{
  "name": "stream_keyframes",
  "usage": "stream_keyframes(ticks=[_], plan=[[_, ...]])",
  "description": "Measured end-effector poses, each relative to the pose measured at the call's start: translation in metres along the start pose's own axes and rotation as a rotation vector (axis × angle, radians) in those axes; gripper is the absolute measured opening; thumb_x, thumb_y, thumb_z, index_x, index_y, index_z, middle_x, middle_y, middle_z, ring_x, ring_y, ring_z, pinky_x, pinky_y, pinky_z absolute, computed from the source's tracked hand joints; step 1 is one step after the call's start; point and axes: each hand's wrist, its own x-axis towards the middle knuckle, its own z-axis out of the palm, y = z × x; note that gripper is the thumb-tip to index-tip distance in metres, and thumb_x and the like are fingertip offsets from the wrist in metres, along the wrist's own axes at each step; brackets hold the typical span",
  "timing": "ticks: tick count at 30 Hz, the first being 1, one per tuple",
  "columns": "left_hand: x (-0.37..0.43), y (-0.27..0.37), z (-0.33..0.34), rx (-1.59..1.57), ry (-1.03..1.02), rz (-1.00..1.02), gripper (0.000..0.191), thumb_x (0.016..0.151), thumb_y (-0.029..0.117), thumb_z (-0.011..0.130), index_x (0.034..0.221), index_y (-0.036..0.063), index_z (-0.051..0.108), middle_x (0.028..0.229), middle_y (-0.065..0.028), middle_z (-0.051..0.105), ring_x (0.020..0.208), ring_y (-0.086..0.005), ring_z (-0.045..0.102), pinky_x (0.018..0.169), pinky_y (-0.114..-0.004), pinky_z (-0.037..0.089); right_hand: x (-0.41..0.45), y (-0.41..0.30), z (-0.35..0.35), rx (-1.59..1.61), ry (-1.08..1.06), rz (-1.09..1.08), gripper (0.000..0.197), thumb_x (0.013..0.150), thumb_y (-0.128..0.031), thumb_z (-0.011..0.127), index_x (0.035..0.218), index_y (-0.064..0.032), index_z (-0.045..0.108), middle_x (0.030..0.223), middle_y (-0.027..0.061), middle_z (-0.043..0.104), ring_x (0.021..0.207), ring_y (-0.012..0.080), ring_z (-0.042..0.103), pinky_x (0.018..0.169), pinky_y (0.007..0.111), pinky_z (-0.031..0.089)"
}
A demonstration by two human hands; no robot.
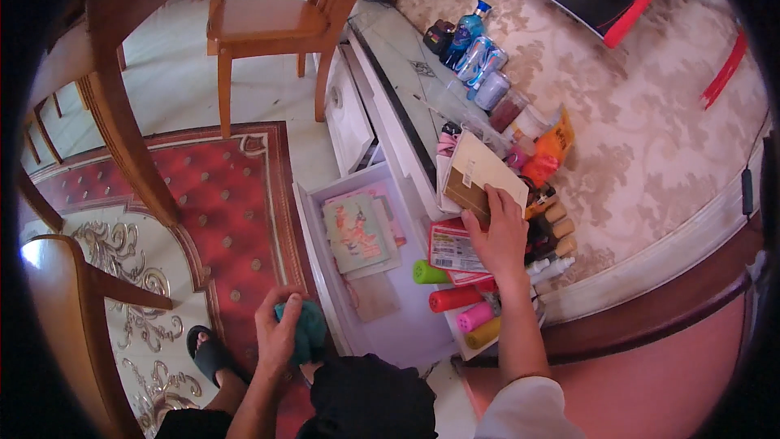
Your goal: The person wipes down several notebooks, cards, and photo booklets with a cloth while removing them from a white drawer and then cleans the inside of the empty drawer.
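My left hand holds a bunched teal cloth in front of the drawer. My right hand lies on a notebook with a cream and brown cover; whether it grips the notebook is unclear. This notebook sits tilted on the cabinet top, over other pale booklets. Right below my right hand are red-and-white packets bearing print. An open white drawer is before me, with an illustrated booklet and several papers lying flat in it.
Green, red and pink cylinders crowd the cabinet top's near end. Bottles and cans line the wall. Another drawer stands ajar beyond. A wooden chair and a red rug are to the left.
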Motion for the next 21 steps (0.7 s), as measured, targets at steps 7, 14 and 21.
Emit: stream_keyframes(ticks=[7, 14, 21], plan=[[0.006, 0.003, -0.002, -0.169, 0.031, -0.176, 0.022, 0.089, 0.021, 0.055, 0.097, 0.0012, 0.057, 0.088, -0.0071, 0.062, 0.08, -0.0137, 0.056, 0.073, -0.027, 0.046, -0.015, -0.03, 0.003, 0.105, 0.375, -0.215, 0.046, 0.077, -0.024, 0.064, 0.117, -0.0039, 0.052, 0.116, 0.0171, 0.053, 0.109, 0.035, 0.049, 0.09, 0.046, 0.037], [0.017, 0.006, -0.047, -0.932, -0.005, -0.159, 0.041, 0.087, 0.035, 0.053, 0.114, 0.0038, 0.051, 0.104, -0.0156, 0.059, 0.093, -0.0272, 0.058, 0.082, -0.039, 0.048, -0.097, -0.089, 0.138, 0.762, -0.371, -0.188, 0.02, 0.086, -0.016, 0.053, 0.098, -0.0022, 0.062, 0.091, 0.0145, 0.064, 0.085, 0.0316, 0.062, 0.077, 0.039, 0.047], [0.021, -0.047, -0.047, -1.013, 0.219, -0.39, 0.047, 0.09, 0.041, 0.049, 0.12, 0.005, 0.05, 0.111, -0.0134, 0.057, 0.101, -0.0284, 0.056, 0.085, -0.045, 0.047, -0.092, -0.045, 0.256, 0.323, -0.14, 0.169, 0.047, 0.086, -0.023, 0.051, 0.128, -0.002, 0.042, 0.116, 0.0245, 0.053, 0.11, 0.0383, 0.05, 0.09, 0.044, 0.042]])
